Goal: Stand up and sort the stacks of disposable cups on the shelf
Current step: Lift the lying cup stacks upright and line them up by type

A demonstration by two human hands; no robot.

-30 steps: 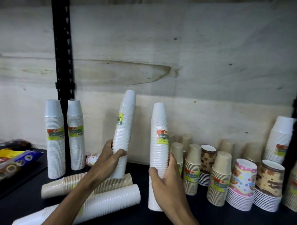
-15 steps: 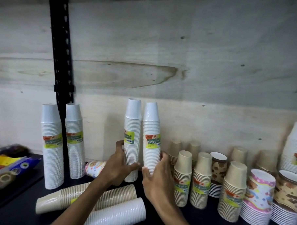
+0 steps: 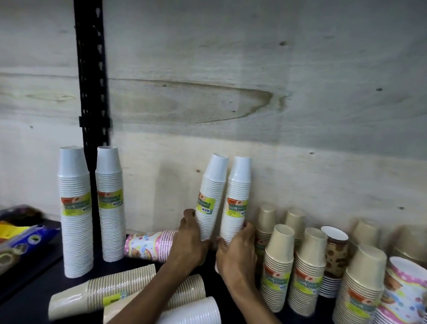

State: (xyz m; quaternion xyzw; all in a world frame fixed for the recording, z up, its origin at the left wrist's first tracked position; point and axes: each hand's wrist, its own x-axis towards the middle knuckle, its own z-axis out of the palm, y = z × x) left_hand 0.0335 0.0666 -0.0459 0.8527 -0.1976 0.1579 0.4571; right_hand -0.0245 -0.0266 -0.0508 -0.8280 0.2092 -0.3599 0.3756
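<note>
Fingers [image 3: 189, 216] of the left hand [image 3: 189, 241] are curled around the lower part of a tall white cup stack [image 3: 211, 198], which tilts a bit to the right at the top, and the right hand [image 3: 238, 253] has its fingers wrapped around the bottom of a second white stack [image 3: 237, 199] standing right beside it, so the two stacks pretty much touch. Both sit toward the back of the dark shelf [image 3: 25, 293], close to the plywood back panel [image 3: 259, 90]. Off to the left there are two more white stacks [image 3: 93, 210] already upright by the black upright post [image 3: 91, 70]. Lying on their sides in front: a tan cup stack [image 3: 104, 294], another tan one behind the left forearm, a white one [image 3: 191, 317] at the bottom edge, and a pink patterned stack [image 3: 150, 244] further back. To the right, upright tan stacks [image 3: 293, 268] and patterned cups [image 3: 404, 297] crowd together. Some colourful packets [image 3: 11, 241] sit at far left.
</note>
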